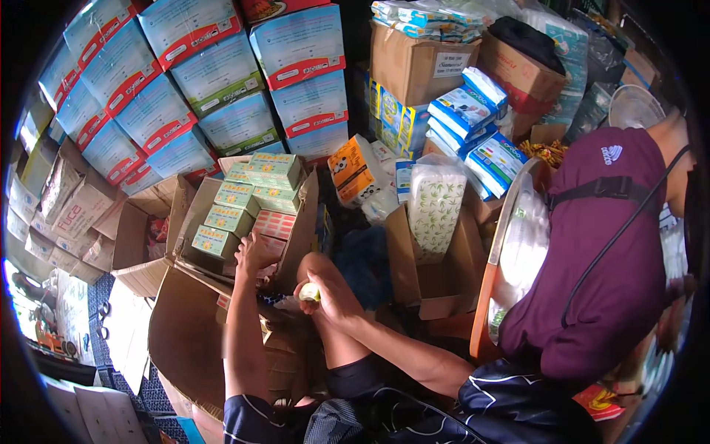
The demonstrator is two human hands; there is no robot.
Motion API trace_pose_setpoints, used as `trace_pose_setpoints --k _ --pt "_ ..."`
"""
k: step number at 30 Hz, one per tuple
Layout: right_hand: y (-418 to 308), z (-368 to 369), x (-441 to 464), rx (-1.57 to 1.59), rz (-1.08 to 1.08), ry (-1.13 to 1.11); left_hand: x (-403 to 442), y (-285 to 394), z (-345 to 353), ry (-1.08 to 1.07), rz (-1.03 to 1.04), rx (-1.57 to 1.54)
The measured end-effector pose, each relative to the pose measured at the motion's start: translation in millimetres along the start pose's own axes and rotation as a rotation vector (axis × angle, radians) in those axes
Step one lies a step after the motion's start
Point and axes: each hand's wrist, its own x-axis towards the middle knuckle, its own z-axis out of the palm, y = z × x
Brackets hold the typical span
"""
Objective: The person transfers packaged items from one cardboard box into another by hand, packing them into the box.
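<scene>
The right hand [329,300] grips a round, pale yellow-green roll [309,292], possibly tape; I can't tell whether the left hand [255,252], at its ten o'clock beside mint-green boxes [228,220], grips.

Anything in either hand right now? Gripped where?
Right hand: small pale object, identity unclear, gripped round its side, one face showing. Left hand: at the boxes; hold can't be told.

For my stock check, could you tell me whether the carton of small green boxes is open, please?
The carton is open: its top is uncovered, showing small green boxes inside.
</scene>
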Motion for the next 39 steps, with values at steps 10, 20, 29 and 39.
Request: trace_pose_setpoints --k 10,20,29,39 --pt "3 -11 9 0.017 -0.003 0.028 11 -17 -6 -0.002 -0.005 0.115" --pt "5 -14 12 0.059 0.044 0.101 -97 -67 -143 0.345 0.307 0.119" --pt "-5 -2 5 0.043 0.005 0.071 -175 -163 -146 0.099 0.103 0.036" --pt "-9 0 3 0.050 0.044 0.062 -134 -230 17 -0.070 -0.172 0.015"
